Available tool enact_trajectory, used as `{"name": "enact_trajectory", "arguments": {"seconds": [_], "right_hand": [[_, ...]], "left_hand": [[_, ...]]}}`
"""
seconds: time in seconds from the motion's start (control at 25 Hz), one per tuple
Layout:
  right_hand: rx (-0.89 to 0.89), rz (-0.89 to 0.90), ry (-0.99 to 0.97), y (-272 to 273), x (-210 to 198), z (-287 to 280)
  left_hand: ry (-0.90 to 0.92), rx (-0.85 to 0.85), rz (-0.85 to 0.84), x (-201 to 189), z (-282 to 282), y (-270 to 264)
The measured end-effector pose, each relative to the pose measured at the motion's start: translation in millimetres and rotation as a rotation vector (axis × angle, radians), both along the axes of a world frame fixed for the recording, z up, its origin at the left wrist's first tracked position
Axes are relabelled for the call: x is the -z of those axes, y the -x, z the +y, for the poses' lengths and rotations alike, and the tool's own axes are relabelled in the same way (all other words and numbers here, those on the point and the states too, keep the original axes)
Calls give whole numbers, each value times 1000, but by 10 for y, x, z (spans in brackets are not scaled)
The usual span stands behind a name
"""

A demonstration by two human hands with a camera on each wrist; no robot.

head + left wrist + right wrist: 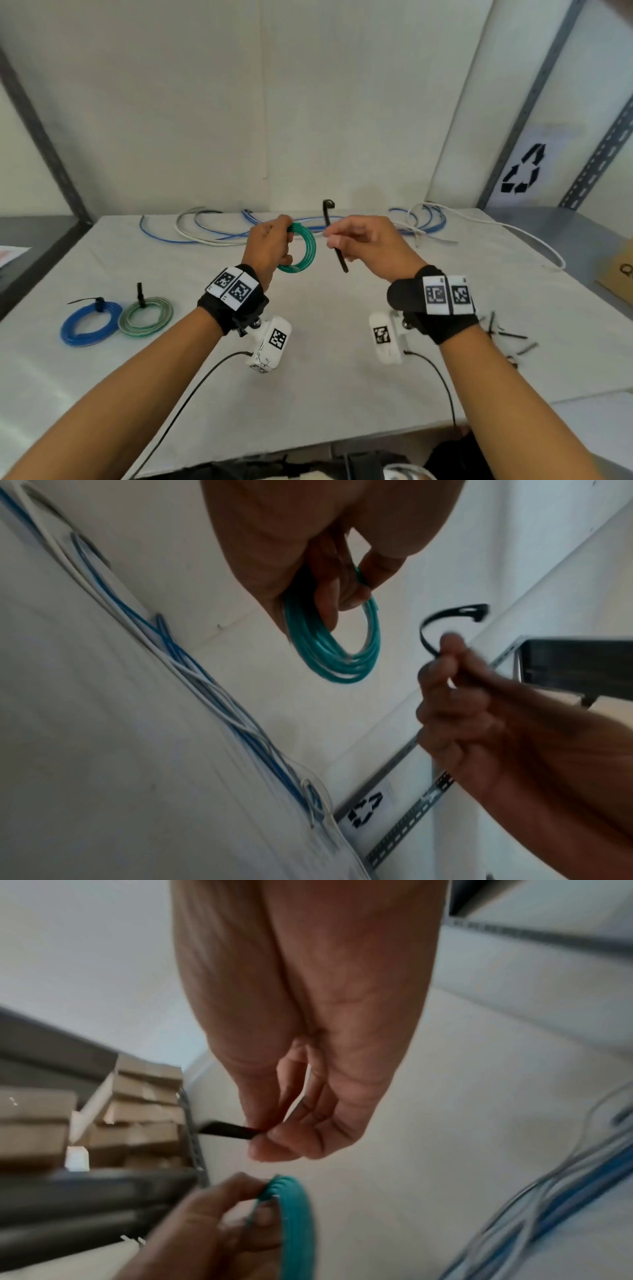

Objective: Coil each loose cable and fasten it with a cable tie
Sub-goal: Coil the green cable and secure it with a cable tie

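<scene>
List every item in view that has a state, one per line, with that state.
teal cable: coiled, held up off the table, not yet tied
black cable tie: unfastened, apart from the coil
left hand: grips the teal cable
right hand: pinches the black cable tie
blue coil: tied, on the table
green-and-white coil: tied, on the table
blue and white cables: loose, uncoiled
spare ties: scattered, unused

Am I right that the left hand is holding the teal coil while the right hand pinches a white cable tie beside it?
Not quite: the cable tie is black, not white, as the head view shows. The rest holds: the left hand holds the teal coil while the right hand pinches the tie beside it.
</scene>
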State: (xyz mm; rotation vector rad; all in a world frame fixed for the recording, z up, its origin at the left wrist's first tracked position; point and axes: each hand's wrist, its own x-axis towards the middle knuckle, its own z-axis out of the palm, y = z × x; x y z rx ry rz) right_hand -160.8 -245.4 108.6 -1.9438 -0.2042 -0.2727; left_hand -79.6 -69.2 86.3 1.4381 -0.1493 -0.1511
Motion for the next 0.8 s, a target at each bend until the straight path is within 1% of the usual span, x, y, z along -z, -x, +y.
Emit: {"name": "enact_trajectory", "arguments": {"seconds": [0.08, 0.12, 0.16, 0.24, 0.32, 0.52, 0.64, 0.72, 0.8], "right_hand": [[-165, 13, -187, -57, -44, 312], [-220, 8, -237, -83, -53, 434], [-237, -12, -252, -96, -51, 533], [-208, -60, -240, -152, -33, 703], [-132, -107, -212, -246, 0, 839], [52, -146, -105, -429, 96, 921], [88, -154, -101, -457, 115, 916], [92, -174, -103, -429, 161, 955], [95, -231, -101, -373, 182, 1008]], "left_hand": [[33, -66, -38, -51, 166, -17], [54, -94, -57, -86, 248, -24], [78, -116, -71, -123, 312, -25], [113, -163, -100, -182, 417, -58], [122, -209, -110, -174, 478, -94], [56, -259, -180, -35, 523, -83], [9, -252, -198, -27, 512, -71], [-19, -230, -173, 7, 469, -41], [-44, -203, -138, 38, 431, -24]]}}
